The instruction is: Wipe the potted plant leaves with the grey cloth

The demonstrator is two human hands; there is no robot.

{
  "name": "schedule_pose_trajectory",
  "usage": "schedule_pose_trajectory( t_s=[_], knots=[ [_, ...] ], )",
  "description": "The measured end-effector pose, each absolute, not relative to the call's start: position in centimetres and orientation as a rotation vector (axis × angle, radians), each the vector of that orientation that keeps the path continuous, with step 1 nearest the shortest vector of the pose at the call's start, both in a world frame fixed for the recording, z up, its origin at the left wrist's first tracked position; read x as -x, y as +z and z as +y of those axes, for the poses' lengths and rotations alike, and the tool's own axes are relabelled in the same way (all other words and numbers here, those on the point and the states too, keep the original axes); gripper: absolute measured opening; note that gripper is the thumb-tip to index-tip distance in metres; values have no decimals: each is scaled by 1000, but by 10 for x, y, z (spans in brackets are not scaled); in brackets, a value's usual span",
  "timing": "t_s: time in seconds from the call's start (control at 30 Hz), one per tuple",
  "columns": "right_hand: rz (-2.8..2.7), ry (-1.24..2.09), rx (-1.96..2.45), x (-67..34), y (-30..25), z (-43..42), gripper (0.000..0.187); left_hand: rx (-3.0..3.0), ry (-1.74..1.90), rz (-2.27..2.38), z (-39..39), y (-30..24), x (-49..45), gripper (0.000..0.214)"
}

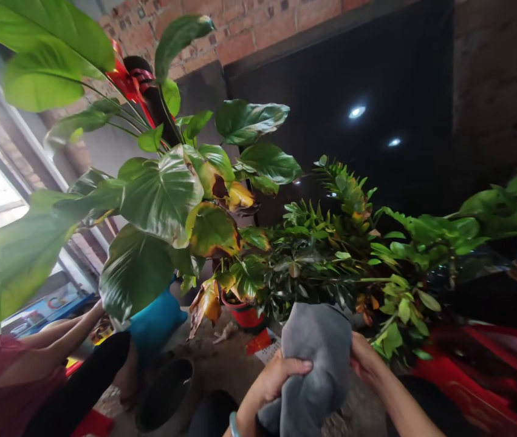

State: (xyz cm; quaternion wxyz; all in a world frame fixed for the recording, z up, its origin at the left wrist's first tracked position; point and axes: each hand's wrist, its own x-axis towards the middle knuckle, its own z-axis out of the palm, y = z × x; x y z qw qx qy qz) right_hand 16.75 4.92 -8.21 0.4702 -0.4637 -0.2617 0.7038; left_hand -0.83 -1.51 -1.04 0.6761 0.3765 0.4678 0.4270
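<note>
Two hands hold a grey cloth in front of potted plants.

The grey cloth (315,358) hangs bunched at the bottom middle of the view, just before the dark-leaved plant (322,261). The left hand (276,379) has its fingers curled over the cloth's left fold and is clamped on it; the right hand (367,358) grips the right edge, fingers closed into the fabric. Left of the cloth stands a red pot (246,315), and above it a big-leaved plant (162,194) with yellowing, brown-edged leaves and a red ribbon (126,82) near its top. A blue pot (158,321) and a dark empty pot (164,394) sit lower left, near another person's arm (62,334). Behind rises a brick wall (258,27).
</note>
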Motion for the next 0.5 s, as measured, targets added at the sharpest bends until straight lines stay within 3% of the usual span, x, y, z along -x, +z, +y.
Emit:
schedule_pose_trajectory(
  t_s=[0.1, 0.23, 0.33, 0.5],
  knots=[
    [-579, 1718, 1161, -169, -78, 46, 16, -803, 1085, 980, -18, 11, 20, 47],
    [-531, 1725, 1139, -170, -64, 42, 3, -639, 1296, 958, 12, 44, 34, 29],
    [-520, 1728, 1114, -170, -57, 39, 3, -609, 1291, 999, 13, 33, 39, 21],
    [-491, 1712, 1219, -172, -58, 38, 13, -613, 1075, 1088, -33, -4, 54, 28]
  ],
)
